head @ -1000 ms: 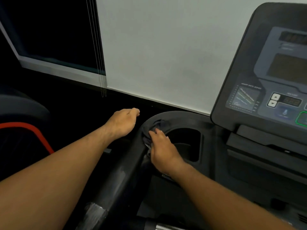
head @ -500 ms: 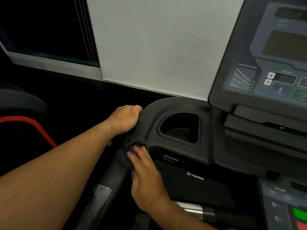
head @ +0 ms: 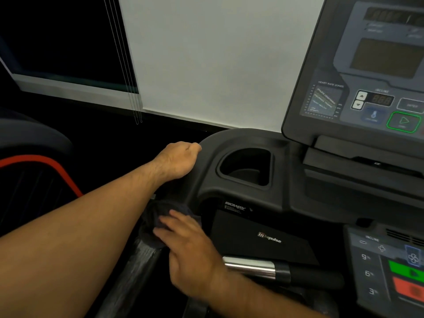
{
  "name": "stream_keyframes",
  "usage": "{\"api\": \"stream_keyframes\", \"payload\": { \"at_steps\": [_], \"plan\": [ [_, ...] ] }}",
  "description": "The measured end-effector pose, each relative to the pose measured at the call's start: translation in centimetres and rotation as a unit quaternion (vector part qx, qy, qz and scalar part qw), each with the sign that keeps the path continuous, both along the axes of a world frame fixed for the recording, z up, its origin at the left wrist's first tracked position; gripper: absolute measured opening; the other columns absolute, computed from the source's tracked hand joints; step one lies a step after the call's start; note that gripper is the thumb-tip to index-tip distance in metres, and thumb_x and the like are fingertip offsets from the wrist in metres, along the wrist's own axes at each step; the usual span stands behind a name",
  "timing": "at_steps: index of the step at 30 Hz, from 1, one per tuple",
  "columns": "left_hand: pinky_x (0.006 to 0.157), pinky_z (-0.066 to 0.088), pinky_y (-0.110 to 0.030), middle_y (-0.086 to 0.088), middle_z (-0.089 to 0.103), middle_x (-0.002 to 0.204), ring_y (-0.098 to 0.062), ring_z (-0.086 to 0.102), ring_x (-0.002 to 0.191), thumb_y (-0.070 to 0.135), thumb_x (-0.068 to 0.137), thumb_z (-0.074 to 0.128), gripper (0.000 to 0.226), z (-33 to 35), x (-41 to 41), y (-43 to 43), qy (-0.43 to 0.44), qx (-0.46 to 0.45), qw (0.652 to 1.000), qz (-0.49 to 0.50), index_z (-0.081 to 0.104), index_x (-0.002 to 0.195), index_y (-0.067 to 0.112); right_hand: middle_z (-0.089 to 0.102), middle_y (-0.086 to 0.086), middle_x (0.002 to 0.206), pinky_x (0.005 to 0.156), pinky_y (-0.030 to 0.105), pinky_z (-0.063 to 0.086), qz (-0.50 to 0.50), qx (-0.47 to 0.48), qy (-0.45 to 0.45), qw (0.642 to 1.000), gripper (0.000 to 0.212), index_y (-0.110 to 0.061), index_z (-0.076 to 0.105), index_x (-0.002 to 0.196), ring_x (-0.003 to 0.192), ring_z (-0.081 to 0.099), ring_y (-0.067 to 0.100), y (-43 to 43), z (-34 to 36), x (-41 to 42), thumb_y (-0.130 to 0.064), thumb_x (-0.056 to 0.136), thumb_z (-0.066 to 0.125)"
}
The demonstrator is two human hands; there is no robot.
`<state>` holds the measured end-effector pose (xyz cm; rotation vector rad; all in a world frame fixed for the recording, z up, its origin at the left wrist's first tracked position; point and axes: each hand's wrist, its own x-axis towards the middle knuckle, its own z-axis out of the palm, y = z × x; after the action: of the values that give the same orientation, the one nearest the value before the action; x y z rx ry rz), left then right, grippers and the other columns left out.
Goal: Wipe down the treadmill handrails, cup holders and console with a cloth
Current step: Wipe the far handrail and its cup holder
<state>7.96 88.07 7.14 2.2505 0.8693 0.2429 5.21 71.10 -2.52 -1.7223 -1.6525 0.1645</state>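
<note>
My right hand point(head: 190, 253) presses a dark cloth point(head: 158, 214) flat against the top of the left handrail point(head: 137, 260), just below the cup holder point(head: 245, 166). The rail looks wet and streaked below the cloth. My left hand point(head: 177, 160) is curled into a loose fist and rests against the outer left edge of the black cup holder housing, holding nothing. The console point(head: 367, 72) with its dark displays and buttons rises at the upper right.
A chrome and black grip bar point(head: 263, 268) runs rightward under my right wrist. A lower keypad point(head: 390, 267) with green and red buttons sits at the bottom right. A neighbouring machine with a red trim point(head: 34, 166) stands at the left. Blind cords point(head: 128, 65) hang by a dark window.
My right hand and the cloth slid from the cup holder rim down onto the handrail. My left hand stayed at the housing's edge. The view shifted right and down.
</note>
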Motion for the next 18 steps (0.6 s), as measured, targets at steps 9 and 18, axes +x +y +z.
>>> {"api": "stream_keyframes", "payload": {
  "at_steps": [9, 18],
  "plan": [
    [0.079, 0.047, -0.039, -0.007, 0.070, 0.094, -0.024, 0.063, 0.091, 0.032, 0.098, 0.038, 0.041, -0.3, -0.3, -1.2, -0.021, 0.031, 0.999, 0.009, 0.070, 0.089, 0.008, 0.059, 0.021, 0.120, 0.094, 0.048, 0.047, -0.071, -0.128, -0.255, 0.956, 0.041, -0.002, 0.060, 0.124, 0.106, 0.057, 0.040, 3.8, 2.1, 11.2, -0.007, 0.084, 0.053],
    [0.083, 0.050, -0.046, -0.017, 0.069, 0.097, -0.022, 0.057, 0.078, 0.030, 0.097, 0.037, 0.044, -0.8, 0.1, -1.8, -0.015, -0.002, 1.000, -0.007, 0.065, 0.091, -0.003, 0.062, 0.008, 0.112, 0.082, 0.044, 0.050, -0.169, -0.224, -0.349, 0.894, 0.036, -0.014, 0.062, 0.120, 0.097, 0.058, 0.032, -7.1, 3.7, 15.9, -0.014, 0.084, 0.059]
  ]
}}
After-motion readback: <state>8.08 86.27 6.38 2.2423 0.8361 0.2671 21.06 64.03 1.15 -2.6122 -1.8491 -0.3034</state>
